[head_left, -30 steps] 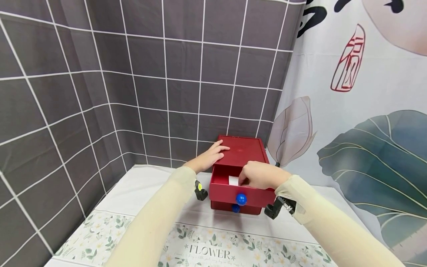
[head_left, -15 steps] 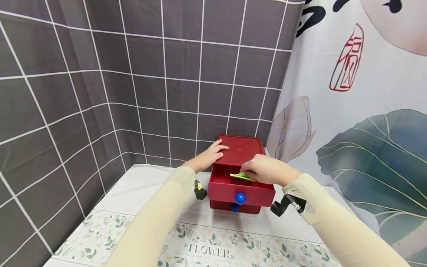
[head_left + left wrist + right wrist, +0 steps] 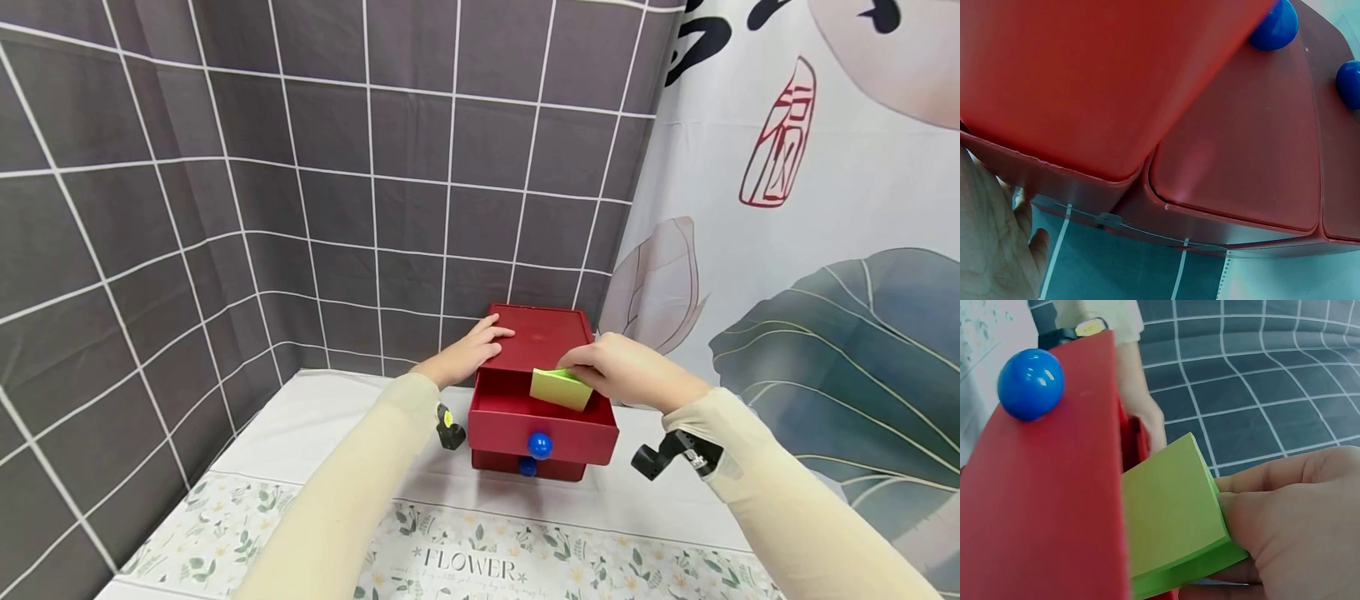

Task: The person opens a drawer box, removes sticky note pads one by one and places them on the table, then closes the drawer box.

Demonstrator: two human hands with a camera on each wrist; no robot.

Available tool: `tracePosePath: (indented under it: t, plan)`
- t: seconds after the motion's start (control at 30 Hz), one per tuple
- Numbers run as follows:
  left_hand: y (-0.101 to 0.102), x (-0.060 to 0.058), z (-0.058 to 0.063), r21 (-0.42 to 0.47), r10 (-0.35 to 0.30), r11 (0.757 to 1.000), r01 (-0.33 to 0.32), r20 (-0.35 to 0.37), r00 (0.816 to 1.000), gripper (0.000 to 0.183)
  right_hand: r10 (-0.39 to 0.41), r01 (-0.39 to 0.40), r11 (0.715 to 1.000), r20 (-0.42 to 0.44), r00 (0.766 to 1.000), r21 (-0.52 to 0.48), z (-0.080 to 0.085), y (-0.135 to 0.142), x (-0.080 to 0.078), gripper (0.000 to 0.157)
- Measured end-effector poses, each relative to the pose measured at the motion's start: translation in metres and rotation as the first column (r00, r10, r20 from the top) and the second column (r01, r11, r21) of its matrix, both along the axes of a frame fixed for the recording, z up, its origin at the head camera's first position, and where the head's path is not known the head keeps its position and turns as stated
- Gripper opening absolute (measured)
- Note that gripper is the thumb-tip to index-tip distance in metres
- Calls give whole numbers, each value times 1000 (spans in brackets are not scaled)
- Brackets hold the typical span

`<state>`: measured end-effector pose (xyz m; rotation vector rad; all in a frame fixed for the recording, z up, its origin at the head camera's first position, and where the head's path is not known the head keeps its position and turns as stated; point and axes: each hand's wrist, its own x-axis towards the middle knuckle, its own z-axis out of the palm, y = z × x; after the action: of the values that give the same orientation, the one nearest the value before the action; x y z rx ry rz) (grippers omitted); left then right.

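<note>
A yellow-green sticky note pad (image 3: pixel 560 389) is pinched between the thumb and fingers of my right hand (image 3: pixel 628 371), tilted over the pulled-out top drawer (image 3: pixel 498 429). In the right wrist view the pad (image 3: pixel 1169 509) shows as a thick block, its lower part behind the drawer front (image 3: pixel 1047 506). My left hand (image 3: pixel 467 354) rests on the left edge of the red drawer cabinet's top (image 3: pixel 543 333), fingers extended. Part of that hand (image 3: pixel 997 237) shows beside the cabinet in the left wrist view. A blue knob (image 3: pixel 540 446) sits on the drawer front.
Below the top drawer, a lower drawer with a blue knob (image 3: pixel 528 467) is closed. The cabinet stands on a white tablecloth (image 3: pixel 330 417) with a floral "FLOWER" band (image 3: pixel 472 550). A grey gridded curtain (image 3: pixel 405 217) hangs behind, and a printed white cloth (image 3: pixel 720 158) at right.
My right hand has risen out of the drawer and moved right, bringing the sticky note pad up into view. The white item seen in the drawer earlier no longer shows. My left hand has stayed put.
</note>
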<state>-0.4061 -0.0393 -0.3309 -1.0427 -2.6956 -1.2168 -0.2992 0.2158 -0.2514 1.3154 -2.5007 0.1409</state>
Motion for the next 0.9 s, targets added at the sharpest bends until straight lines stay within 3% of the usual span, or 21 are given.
tracePosePath:
  t: [0.3,0.57,0.9]
  plan:
    - [1,0,0,2,6,1000,-6,12,1000,40,20,-4,988,98,995,-156,10,15,2,22]
    - [1,0,0,2,1,1000,-1,6,1000,40,0,26,970,108,994,-240,16,30,3,24]
    - [1,0,0,-2,5,1000,-5,-1,1000,40,-78,107,921,94,993,-375,16,55,-4,21]
